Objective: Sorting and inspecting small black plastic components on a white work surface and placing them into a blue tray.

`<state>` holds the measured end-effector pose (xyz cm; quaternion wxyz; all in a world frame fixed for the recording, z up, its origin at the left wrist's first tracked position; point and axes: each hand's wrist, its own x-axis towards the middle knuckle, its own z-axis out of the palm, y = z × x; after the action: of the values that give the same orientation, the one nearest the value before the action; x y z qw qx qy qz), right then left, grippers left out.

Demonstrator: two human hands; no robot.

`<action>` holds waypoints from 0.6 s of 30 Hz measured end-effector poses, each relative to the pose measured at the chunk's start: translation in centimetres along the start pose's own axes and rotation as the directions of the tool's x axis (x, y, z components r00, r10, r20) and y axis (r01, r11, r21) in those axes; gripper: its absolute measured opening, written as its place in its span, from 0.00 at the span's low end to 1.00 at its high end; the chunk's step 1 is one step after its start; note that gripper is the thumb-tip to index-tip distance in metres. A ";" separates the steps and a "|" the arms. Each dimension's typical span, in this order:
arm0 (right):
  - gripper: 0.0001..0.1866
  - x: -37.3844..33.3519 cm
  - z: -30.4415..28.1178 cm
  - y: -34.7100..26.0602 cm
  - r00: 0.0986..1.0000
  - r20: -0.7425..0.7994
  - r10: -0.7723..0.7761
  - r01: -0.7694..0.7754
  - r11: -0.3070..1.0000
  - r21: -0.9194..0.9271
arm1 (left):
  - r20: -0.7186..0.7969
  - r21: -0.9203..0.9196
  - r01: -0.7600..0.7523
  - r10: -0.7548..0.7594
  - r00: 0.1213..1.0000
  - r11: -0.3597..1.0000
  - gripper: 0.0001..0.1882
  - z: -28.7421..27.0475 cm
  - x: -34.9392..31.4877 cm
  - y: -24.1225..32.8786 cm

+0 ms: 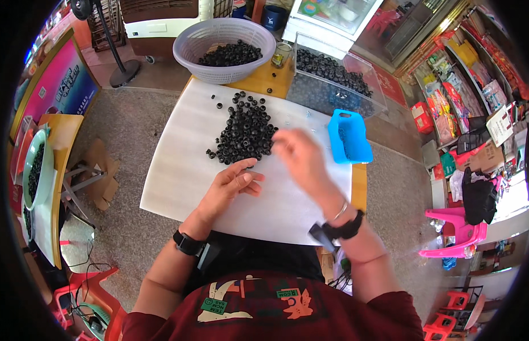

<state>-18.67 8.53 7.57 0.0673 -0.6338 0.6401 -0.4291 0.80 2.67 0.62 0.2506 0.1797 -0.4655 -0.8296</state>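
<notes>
A pile of small black ring-like pieces with holes [244, 131] lies on a white sheet [179, 187] covering the table. My left hand [233, 183] is at the near edge of the pile, fingers loosely curled and apart; no piece shows in it. To the right of the pile hovers my right hand [303, 159], its fingertips close to the outermost pieces. Motion smears its fingers, so I cannot make out whether they hold anything. Beyond it stands a blue plastic basket [360, 149] with a handle hole, and tiny clear bits are scattered beside it.
At the far edge sit a lavender colander [190, 54] of black pieces, a glass jar [281, 54] and a clear bin [310, 91] with more black pieces. A green basin [42, 182] is on a side table at left. Pink stools [457, 219] and stocked shelves line the right.
</notes>
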 end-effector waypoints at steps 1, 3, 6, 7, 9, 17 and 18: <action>0.09 2.1 -1.1 0.6 0.995 -0.098 0.010 -0.009 1.000 0.017 | -0.017 -0.012 -0.001 0.000 1.000 1.000 0.23 -0.1 -0.1 0.0; 0.09 7.0 -4.0 2.8 0.944 -0.309 -0.115 0.053 0.978 -0.200 | 0.006 -0.051 -0.010 0.010 1.000 0.999 0.21 -0.5 0.3 -0.4; 0.14 12.2 -7.2 7.0 0.921 -0.384 -0.058 -0.093 0.928 -0.362 | -0.010 -0.074 0.005 -0.006 1.000 0.997 0.18 -0.5 0.4 -0.4; 0.15 12.7 -7.7 8.4 0.914 -0.400 -0.072 -0.131 0.879 -0.458 | -0.025 -0.067 0.013 -0.015 1.000 0.998 0.18 -0.4 0.4 -0.5; 0.11 11.8 -6.6 8.2 0.877 -0.473 -0.088 -0.123 0.909 -0.398 | -0.024 -0.079 0.021 -0.023 0.999 0.997 0.17 -0.6 0.3 -0.8; 0.09 -0.4 2.4 6.2 0.995 0.011 0.097 -0.095 0.988 -0.118 | -0.011 -0.136 0.058 -0.060 0.998 0.989 0.15 -0.9 0.4 -0.8; 0.09 -0.5 3.0 6.1 0.994 0.004 0.110 -0.109 0.988 -0.108 | -0.012 -0.144 0.060 -0.063 0.998 0.988 0.15 -0.9 0.5 -0.7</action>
<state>-21.29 6.51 1.55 0.0596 -0.6023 0.6957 -0.3868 0.74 2.05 -0.45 0.2409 0.1823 -0.3969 -0.8667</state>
